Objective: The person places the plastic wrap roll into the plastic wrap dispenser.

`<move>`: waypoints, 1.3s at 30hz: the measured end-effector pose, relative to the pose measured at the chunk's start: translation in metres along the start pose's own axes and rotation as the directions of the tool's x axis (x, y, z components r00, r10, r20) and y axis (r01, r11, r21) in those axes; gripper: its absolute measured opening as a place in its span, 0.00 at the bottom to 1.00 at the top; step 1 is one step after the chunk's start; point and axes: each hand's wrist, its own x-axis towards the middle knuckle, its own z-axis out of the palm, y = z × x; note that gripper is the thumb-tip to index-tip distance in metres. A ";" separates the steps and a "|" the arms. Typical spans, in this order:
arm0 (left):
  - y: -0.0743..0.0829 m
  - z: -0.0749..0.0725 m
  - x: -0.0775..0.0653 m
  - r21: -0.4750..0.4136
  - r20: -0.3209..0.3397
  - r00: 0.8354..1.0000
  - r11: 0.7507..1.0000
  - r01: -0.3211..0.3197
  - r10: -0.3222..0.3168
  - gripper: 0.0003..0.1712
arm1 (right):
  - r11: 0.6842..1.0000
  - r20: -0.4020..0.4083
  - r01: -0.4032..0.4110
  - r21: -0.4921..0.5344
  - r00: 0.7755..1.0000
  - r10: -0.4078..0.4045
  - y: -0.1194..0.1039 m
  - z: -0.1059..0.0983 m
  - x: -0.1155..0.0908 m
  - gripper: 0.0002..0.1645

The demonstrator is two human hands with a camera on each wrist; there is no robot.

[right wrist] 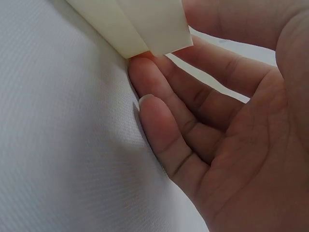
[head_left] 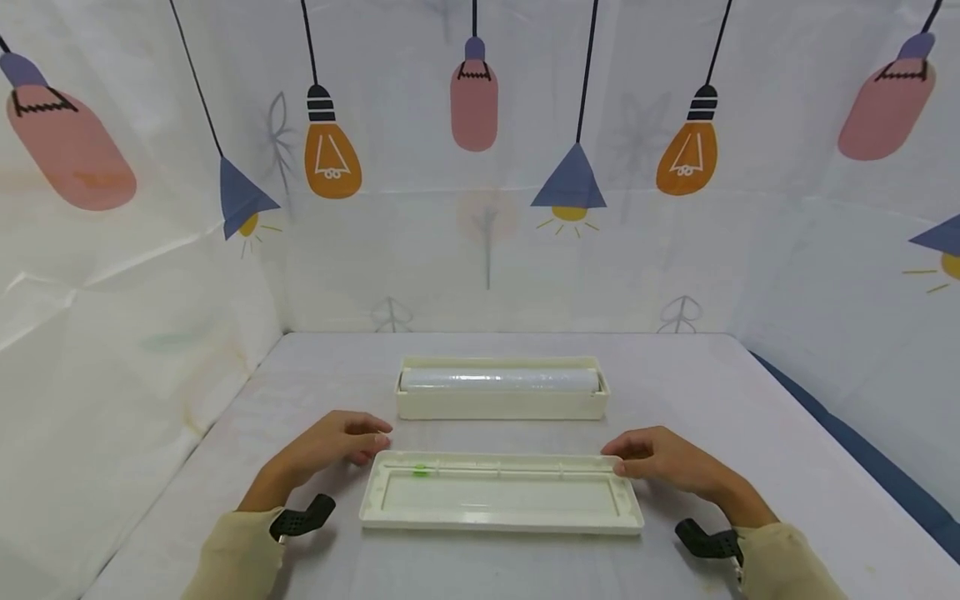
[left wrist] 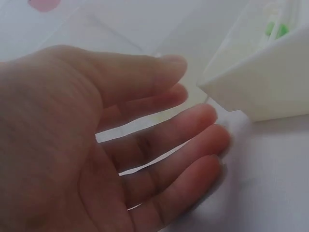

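Note:
A long off-white plastic lid [head_left: 498, 502] lies in front of me with its hollow inner side up. A thin rail runs along its far side, carrying a small green slider [head_left: 421, 471]. My right hand [head_left: 667, 462] pinches the lid's far right corner, thumb at the rim and fingers behind it. My left hand [head_left: 337, 446] is beside the far left corner, fingers loosely bent, with a gap to the lid in the left wrist view. Behind the lid stands the matching open box [head_left: 502, 407], holding a roll of clear plastic film [head_left: 498, 381].
A white cloth covers the table [head_left: 315, 367]. White printed sheets with lamp drawings form the back wall [head_left: 525, 275] and both sides. Dark wrist cameras sit at both cuffs, the left camera [head_left: 303, 517] near the lid's left end.

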 end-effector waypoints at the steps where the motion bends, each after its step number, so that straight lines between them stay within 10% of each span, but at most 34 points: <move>1: 0.001 0.000 0.000 0.007 0.011 1.000 1.000 -0.004 0.004 0.25 | 1.000 0.000 0.005 -0.011 1.000 -0.005 0.000 0.000 0.000 0.20; 16: 0.003 0.005 -0.002 0.123 0.117 0.990 0.988 -0.097 0.082 0.16 | 1.000 -0.161 0.013 -0.020 0.987 -0.016 -0.001 0.013 0.005 0.14; 39: 0.004 0.012 0.005 0.113 -0.045 0.997 0.992 -0.056 0.061 0.17 | 1.000 -0.250 -0.017 0.017 0.968 0.020 -0.002 0.012 0.007 0.16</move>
